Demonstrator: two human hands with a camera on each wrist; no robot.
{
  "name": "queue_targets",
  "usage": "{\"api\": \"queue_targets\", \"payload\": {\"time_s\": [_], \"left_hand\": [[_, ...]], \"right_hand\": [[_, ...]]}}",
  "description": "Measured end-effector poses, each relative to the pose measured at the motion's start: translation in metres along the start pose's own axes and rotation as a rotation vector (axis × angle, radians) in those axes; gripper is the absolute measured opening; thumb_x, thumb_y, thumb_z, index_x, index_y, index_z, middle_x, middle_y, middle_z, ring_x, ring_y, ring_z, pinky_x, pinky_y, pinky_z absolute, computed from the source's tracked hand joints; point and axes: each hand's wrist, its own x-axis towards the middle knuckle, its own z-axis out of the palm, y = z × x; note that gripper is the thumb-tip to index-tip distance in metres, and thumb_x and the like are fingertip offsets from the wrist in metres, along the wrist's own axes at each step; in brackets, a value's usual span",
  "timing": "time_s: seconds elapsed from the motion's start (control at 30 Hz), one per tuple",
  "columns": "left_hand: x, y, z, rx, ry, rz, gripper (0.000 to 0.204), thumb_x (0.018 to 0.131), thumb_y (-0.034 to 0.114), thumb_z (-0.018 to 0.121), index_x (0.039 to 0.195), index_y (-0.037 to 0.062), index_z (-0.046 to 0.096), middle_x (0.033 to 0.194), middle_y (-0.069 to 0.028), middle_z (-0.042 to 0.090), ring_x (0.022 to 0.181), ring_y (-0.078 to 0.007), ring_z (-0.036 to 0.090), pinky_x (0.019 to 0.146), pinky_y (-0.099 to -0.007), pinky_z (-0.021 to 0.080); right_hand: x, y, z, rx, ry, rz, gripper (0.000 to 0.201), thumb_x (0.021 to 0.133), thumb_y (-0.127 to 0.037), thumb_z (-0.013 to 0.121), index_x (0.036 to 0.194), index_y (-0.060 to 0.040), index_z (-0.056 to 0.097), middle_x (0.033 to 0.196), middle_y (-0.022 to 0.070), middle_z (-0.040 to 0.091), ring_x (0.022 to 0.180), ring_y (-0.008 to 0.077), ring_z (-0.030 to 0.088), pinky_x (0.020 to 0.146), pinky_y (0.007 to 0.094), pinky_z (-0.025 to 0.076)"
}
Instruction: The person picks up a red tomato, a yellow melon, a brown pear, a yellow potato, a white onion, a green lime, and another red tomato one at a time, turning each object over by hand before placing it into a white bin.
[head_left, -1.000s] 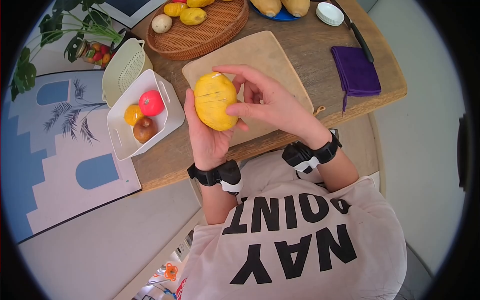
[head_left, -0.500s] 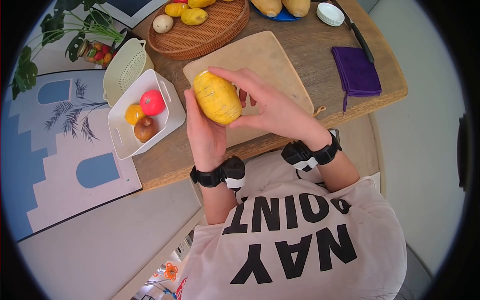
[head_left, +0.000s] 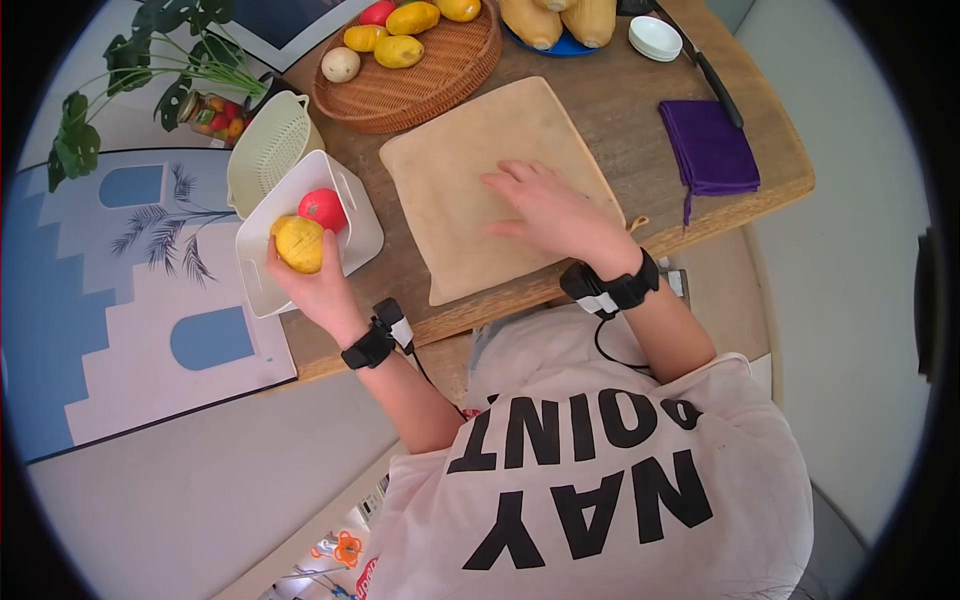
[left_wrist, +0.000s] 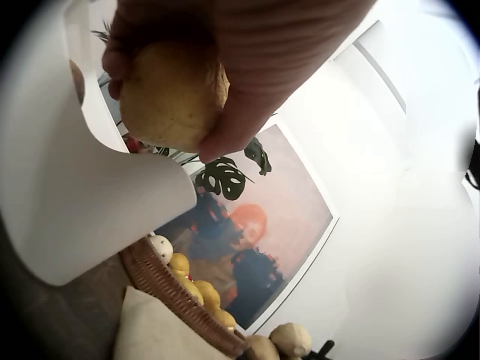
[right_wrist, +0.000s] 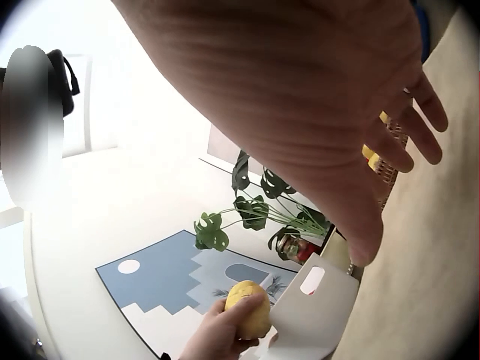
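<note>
My left hand (head_left: 322,295) grips a rounded yellow fruit (head_left: 298,243) with thin dark lines across its skin. It is held over the white plastic bin (head_left: 363,235), where a red round fruit (head_left: 322,208) lies. In the left wrist view, thumb and fingers curl round the yellow fruit (left_wrist: 169,101) beside the bin's wall. My right hand (head_left: 555,212) holds nothing and hovers over the beige cutting board (head_left: 450,215), fingers spread and relaxed.
Behind the bin is a pale green colander (head_left: 268,150). A wicker tray (head_left: 440,85) bears several yellow fruits. Towards the right lie a folded purple cloth (head_left: 710,150), a black-handled knife (head_left: 718,88) and small white dishes (head_left: 655,38); a blue plate (head_left: 570,47) holds large tan produce.
Both hands held the yellow fruit above the board. My right hand has let go, and my left has carried the fruit left over the bin, hiding the brown and yellow pieces inside.
</note>
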Motion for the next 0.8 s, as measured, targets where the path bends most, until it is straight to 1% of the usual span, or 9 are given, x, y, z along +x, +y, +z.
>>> {"api": "queue_targets", "payload": {"time_s": [0.03, 0.1, 0.13, 0.2, 0.33, 0.43, 0.63, 0.73, 0.8], "left_hand": [[-0.001, -0.004, -0.003, 0.078, 0.003, 0.024, 0.066, 0.082, 0.026, 0.075, 0.136, 0.002, 0.045, 0.129, -0.0185, 0.051, 0.114, -0.0348, 0.053, 0.1, -0.0417, 0.044], [-0.004, -0.011, -0.006, 0.202, -0.073, -0.061, 0.065, 0.083, 0.028, 0.074, 0.137, 0.0016, 0.046, 0.129, -0.021, 0.05, 0.116, -0.0377, 0.051, 0.101, -0.0431, 0.042], [-0.006, -0.014, -0.006, 0.261, -0.113, -0.104, 0.065, 0.084, 0.029, 0.073, 0.137, 0.0015, 0.047, 0.129, -0.0222, 0.05, 0.118, -0.0392, 0.05, 0.102, -0.0438, 0.041], [-0.006, -0.033, -0.004, 0.304, -0.134, -0.052, 0.061, 0.085, 0.029, 0.07, 0.136, 0.0021, 0.049, 0.128, -0.0228, 0.05, 0.118, -0.0391, 0.05, 0.101, -0.0442, 0.041], [-0.008, -0.025, -0.005, 0.432, -0.14, 0.049, 0.054, 0.087, 0.027, 0.068, 0.133, 0.0036, 0.053, 0.127, -0.0228, 0.05, 0.119, -0.0384, 0.048, 0.1, -0.0453, 0.041], [-0.012, -0.01, -0.01, 0.539, -0.107, 0.073, 0.053, 0.087, 0.027, 0.067, 0.133, 0.0039, 0.054, 0.128, -0.022, 0.05, 0.12, -0.0386, 0.047, 0.1, -0.0459, 0.041], [-0.013, 0.008, -0.025, 0.456, -0.025, 0.102, 0.051, 0.087, 0.027, 0.067, 0.13, 0.0028, 0.054, 0.13, -0.0213, 0.049, 0.119, -0.0392, 0.048, 0.1, -0.0461, 0.041], [-0.013, 0.019, -0.036, 0.378, -0.029, 0.137, 0.05, 0.088, 0.026, 0.067, 0.129, 0.0023, 0.054, 0.13, -0.0215, 0.049, 0.12, -0.0389, 0.048, 0.1, -0.0463, 0.041], [-0.014, 0.028, -0.041, 0.386, -0.002, 0.166, 0.05, 0.088, 0.028, 0.067, 0.129, 0.0027, 0.055, 0.128, -0.0204, 0.051, 0.115, -0.0376, 0.051, 0.097, -0.0453, 0.043]], "right_hand": [[0.002, 0.001, 0.001, -0.04, -0.064, 0.018, 0.058, 0.084, -0.03, 0.07, 0.132, -0.0052, 0.051, 0.134, 0.015, 0.051, 0.12, 0.0342, 0.05, 0.1, 0.0438, 0.042], [0.005, 0.004, 0.003, -0.123, -0.193, 0.058, 0.056, 0.084, -0.033, 0.07, 0.13, -0.0059, 0.053, 0.134, 0.0154, 0.05, 0.122, 0.0338, 0.048, 0.1, 0.0455, 0.042], [0.006, 0.006, 0.004, -0.129, -0.195, 0.052, 0.055, 0.083, -0.033, 0.07, 0.129, -0.0058, 0.054, 0.134, 0.015, 0.051, 0.122, 0.0336, 0.048, 0.099, 0.0457, 0.043], [0.006, 0.008, 0.006, -0.141, -0.198, 0.045, 0.053, 0.083, -0.033, 0.071, 0.126, -0.0056, 0.056, 0.133, 0.0144, 0.051, 0.122, 0.033, 0.048, 0.098, 0.0462, 0.044], [0.008, 0.007, 0.003, -0.175, -0.251, 0.034, 0.051, 0.082, -0.033, 0.071, 0.123, -0.0051, 0.058, 0.131, 0.0129, 0.051, 0.121, 0.0329, 0.048, 0.096, 0.047, 0.045], [0.01, 0.009, 0.005, -0.185, -0.282, 0.034, 0.051, 0.082, -0.033, 0.071, 0.122, -0.0049, 0.059, 0.129, 0.0124, 0.052, 0.12, 0.0327, 0.047, 0.095, 0.0477, 0.046], [0.014, 0.005, 0.002, -0.19, -0.325, 0.038, 0.052, 0.081, -0.034, 0.071, 0.123, -0.0048, 0.059, 0.126, 0.0128, 0.051, 0.121, 0.0323, 0.046, 0.095, 0.0478, 0.046], [0.015, 0.004, 0.002, -0.196, -0.339, 0.028, 0.052, 0.081, -0.035, 0.071, 0.122, -0.0045, 0.059, 0.127, 0.0134, 0.051, 0.121, 0.0324, 0.045, 0.096, 0.0476, 0.046], [0.019, 0.009, 0.005, -0.206, -0.342, 0.021, 0.053, 0.082, -0.035, 0.071, 0.122, -0.0042, 0.059, 0.126, 0.0137, 0.052, 0.121, 0.0328, 0.046, 0.096, 0.0473, 0.046]]}}
